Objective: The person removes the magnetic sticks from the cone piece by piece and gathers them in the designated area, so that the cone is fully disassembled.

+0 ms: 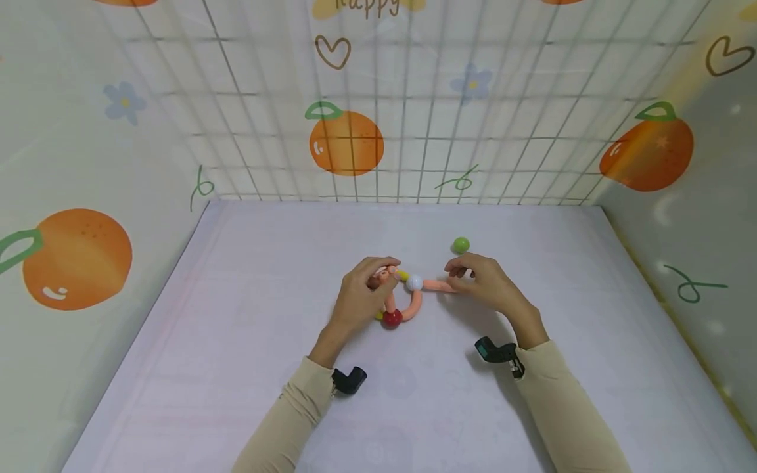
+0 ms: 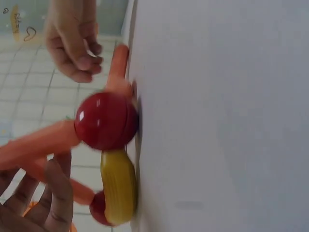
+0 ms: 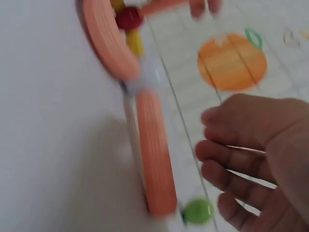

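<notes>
A toy build of magnetic rods and balls stands on the table, with a red ball [image 1: 392,319] at its near corner and a white ball [image 1: 414,283] at its right. Salmon-coloured rods [image 2: 43,141] rise to its top, where my left hand [image 1: 358,294] holds them between thumb and fingers. A yellow rod [image 2: 119,186] joins two red balls along the base. From the white ball a straight salmon rod [image 3: 155,159] runs out right along the table. Over that rod's outer end hovers my right hand [image 1: 489,284], fingers loosely bent and holding nothing; the wrist view shows a gap between them.
A loose green ball [image 1: 461,245] lies on the white table [image 1: 266,263] just beyond my right hand. Behind the table stands a wire grid [image 1: 402,151] with an orange-printed cloth, and similar cloth hangs at both sides.
</notes>
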`<act>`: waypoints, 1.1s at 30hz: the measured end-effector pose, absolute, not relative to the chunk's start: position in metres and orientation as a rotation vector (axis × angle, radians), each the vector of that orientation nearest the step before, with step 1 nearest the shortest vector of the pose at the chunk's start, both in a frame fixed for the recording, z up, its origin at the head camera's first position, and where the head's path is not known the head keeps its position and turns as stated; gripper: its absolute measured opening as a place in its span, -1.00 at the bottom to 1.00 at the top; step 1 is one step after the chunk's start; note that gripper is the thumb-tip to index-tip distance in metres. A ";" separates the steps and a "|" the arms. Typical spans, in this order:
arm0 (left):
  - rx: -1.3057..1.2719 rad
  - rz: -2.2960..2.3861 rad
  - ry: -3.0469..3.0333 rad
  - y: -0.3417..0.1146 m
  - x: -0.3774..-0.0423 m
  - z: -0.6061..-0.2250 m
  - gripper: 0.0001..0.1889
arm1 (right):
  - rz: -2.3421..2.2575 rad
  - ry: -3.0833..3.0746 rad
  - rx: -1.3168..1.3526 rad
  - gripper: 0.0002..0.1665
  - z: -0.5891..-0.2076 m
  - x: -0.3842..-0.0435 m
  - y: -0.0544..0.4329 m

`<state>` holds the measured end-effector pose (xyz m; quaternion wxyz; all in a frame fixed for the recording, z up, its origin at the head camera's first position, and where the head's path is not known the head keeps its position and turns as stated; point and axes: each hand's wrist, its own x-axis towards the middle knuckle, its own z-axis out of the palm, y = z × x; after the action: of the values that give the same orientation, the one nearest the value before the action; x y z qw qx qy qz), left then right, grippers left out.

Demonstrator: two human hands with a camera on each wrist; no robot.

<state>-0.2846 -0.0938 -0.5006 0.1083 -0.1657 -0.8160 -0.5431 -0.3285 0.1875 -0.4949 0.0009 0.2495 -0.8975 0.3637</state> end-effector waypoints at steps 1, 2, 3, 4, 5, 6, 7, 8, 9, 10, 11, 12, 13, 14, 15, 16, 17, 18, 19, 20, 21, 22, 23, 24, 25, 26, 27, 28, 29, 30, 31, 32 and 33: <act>-0.487 -1.594 -2.406 -0.096 -0.285 -0.501 -0.75 | 1.149 -2.786 0.798 -0.75 -0.495 -0.327 0.181; -0.484 -1.596 -2.412 -0.097 -0.286 -0.500 -0.75 | 1.147 -2.753 0.817 -0.75 -0.495 -0.326 0.175; -0.476 -1.591 -2.416 -0.099 -0.287 -0.500 -0.75 | 1.146 -2.724 0.829 -0.74 -0.496 -0.325 0.168; -0.467 -1.581 -2.421 -0.100 -0.288 -0.500 -0.74 | 1.138 -2.701 0.839 -0.74 -0.497 -0.324 0.162; -0.456 -1.574 -2.426 -0.101 -0.289 -0.500 -0.74 | 1.131 -2.678 0.849 -0.73 -0.499 -0.323 0.156; -0.448 -1.572 -2.428 -0.103 -0.290 -0.500 -0.73 | 1.111 -2.659 0.856 -0.73 -0.502 -0.323 0.151; -0.440 -1.573 -2.428 -0.104 -0.291 -0.500 -0.73 | 1.090 -2.640 0.866 -0.74 -0.505 -0.323 0.146; -0.436 -1.575 -2.428 -0.105 -0.291 -0.499 -0.72 | 1.070 -2.627 0.868 -0.75 -0.507 -0.322 0.142; -0.431 -1.573 -2.429 -0.106 -0.291 -0.499 -0.72 | 1.051 -2.618 0.868 -0.75 -0.510 -0.322 0.138; -0.431 -1.576 -2.430 -0.107 -0.291 -0.499 -0.73 | 1.038 -2.614 0.864 -0.74 -0.512 -0.321 0.135; -0.433 -1.588 -2.430 -0.108 -0.290 -0.498 -0.75 | 1.024 -2.605 0.865 -0.74 -0.514 -0.321 0.133; -0.436 -1.582 -2.435 -0.108 -0.290 -0.497 -0.76 | 1.006 -2.600 0.865 -0.74 -0.515 -0.320 0.131; -0.443 -1.554 -2.445 -0.109 -0.290 -0.496 -0.77 | 0.998 -2.596 0.866 -0.74 -0.516 -0.320 0.129; -0.453 -1.509 -2.457 -0.109 -0.289 -0.495 -0.77 | 0.989 -2.596 0.866 -0.74 -0.517 -0.319 0.127; -0.468 -1.456 -2.469 -0.109 -0.289 -0.493 -0.75 | 0.976 -2.593 0.870 -0.74 -0.518 -0.319 0.126; -0.481 -1.396 -2.481 -0.109 -0.288 -0.492 -0.74 | 0.969 -2.591 0.869 -0.75 -0.518 -0.319 0.125; -0.493 -1.333 -2.491 -0.109 -0.288 -0.491 -0.73 | 0.957 -2.586 0.872 -0.75 -0.519 -0.319 0.124; -0.507 -1.267 -2.496 -0.109 -0.288 -0.490 -0.73 | 0.948 -2.583 0.871 -0.75 -0.519 -0.319 0.123; -0.519 -1.216 -2.497 -0.108 -0.287 -0.489 -0.74 | 0.941 -2.583 0.865 -0.75 -0.519 -0.319 0.123; -0.527 -1.182 -2.497 -0.107 -0.287 -0.489 -0.75 | 0.935 -2.583 0.860 -0.76 -0.519 -0.319 0.123; -0.532 -1.166 -2.494 -0.106 -0.287 -0.488 -0.77 | 0.936 -2.582 0.855 -0.75 -0.519 -0.319 0.123; -0.531 -1.163 -2.488 -0.105 -0.287 -0.488 -0.78 | 0.941 -2.583 0.852 -0.75 -0.520 -0.319 0.123; -0.530 -1.167 -2.479 -0.105 -0.287 -0.487 -0.78 | 0.947 -2.587 0.849 -0.75 -0.520 -0.319 0.122; -0.524 -1.177 -2.470 -0.105 -0.287 -0.487 -0.77 | 0.952 -2.591 0.845 -0.75 -0.520 -0.319 0.122; -0.510 -1.186 -2.465 -0.106 -0.288 -0.487 -0.77 | 0.958 -2.597 0.841 -0.75 -0.520 -0.319 0.122; -0.497 -1.202 -2.458 -0.106 -0.288 -0.487 -0.76 | 0.967 -2.603 0.835 -0.75 -0.519 -0.319 0.122; -0.484 -1.217 -2.449 -0.107 -0.288 -0.487 -0.75 | 0.975 -2.611 0.829 -0.75 -0.519 -0.319 0.122; -0.471 -1.231 -2.441 -0.109 -0.289 -0.487 -0.75 | 0.981 -2.620 0.821 -0.75 -0.519 -0.318 0.122; -0.458 -1.242 -2.435 -0.110 -0.289 -0.487 -0.74 | 0.987 -2.630 0.812 -0.75 -0.519 -0.318 0.122; -0.447 -1.256 -2.425 -0.112 -0.290 -0.487 -0.74 | 0.990 -2.639 0.804 -0.75 -0.519 -0.318 0.122; -0.440 -1.269 -2.416 -0.113 -0.291 -0.487 -0.75 | 0.993 -2.648 0.796 -0.75 -0.519 -0.318 0.123; -0.436 -1.278 -2.406 -0.115 -0.292 -0.486 -0.75 | 0.995 -2.657 0.789 -0.75 -0.520 -0.318 0.123; -0.433 -1.284 -2.396 -0.117 -0.292 -0.486 -0.76 | 0.997 -2.664 0.783 -0.75 -0.520 -0.318 0.123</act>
<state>-0.2921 -0.1170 -0.4857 0.1934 -0.1544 -0.8540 -0.4576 -0.3181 0.1233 -0.5199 0.0955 0.2642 -0.8989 0.3362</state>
